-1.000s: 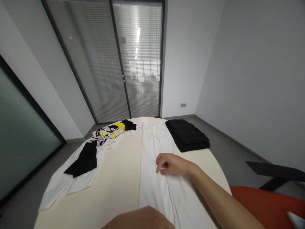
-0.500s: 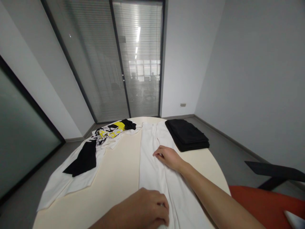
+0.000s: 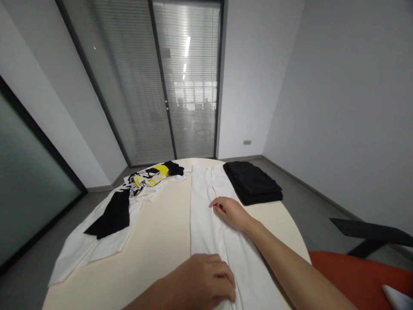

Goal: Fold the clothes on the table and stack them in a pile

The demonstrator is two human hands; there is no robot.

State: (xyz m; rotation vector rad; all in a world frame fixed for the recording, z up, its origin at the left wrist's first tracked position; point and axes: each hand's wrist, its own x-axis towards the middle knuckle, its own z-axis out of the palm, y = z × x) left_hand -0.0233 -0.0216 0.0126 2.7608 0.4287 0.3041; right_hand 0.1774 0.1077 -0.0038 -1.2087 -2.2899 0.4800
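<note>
A pair of white trousers (image 3: 206,232) lies lengthwise on the table, running from the far edge toward me with lengthwise creases along it. My left hand (image 3: 208,275) is closed on the cloth at the near part, knuckles up, its fingertips partly hidden. Farther up, my right hand (image 3: 230,211) pinches the cloth near its middle, thumb and fingers together. A stack of folded black cloth (image 3: 253,183) lies just beyond my right hand, beside the trousers' far end.
On the left of the round cream table (image 3: 161,228) lie a white garment (image 3: 75,254) and a crumpled black, white and yellow printed garment (image 3: 151,176). A red chair (image 3: 351,275) with a black armrest (image 3: 371,230) stands at the right. Glass panels with blinds are behind.
Both hands have shifted slightly to the right, and the trousers' near left edge has moved a little right with them.
</note>
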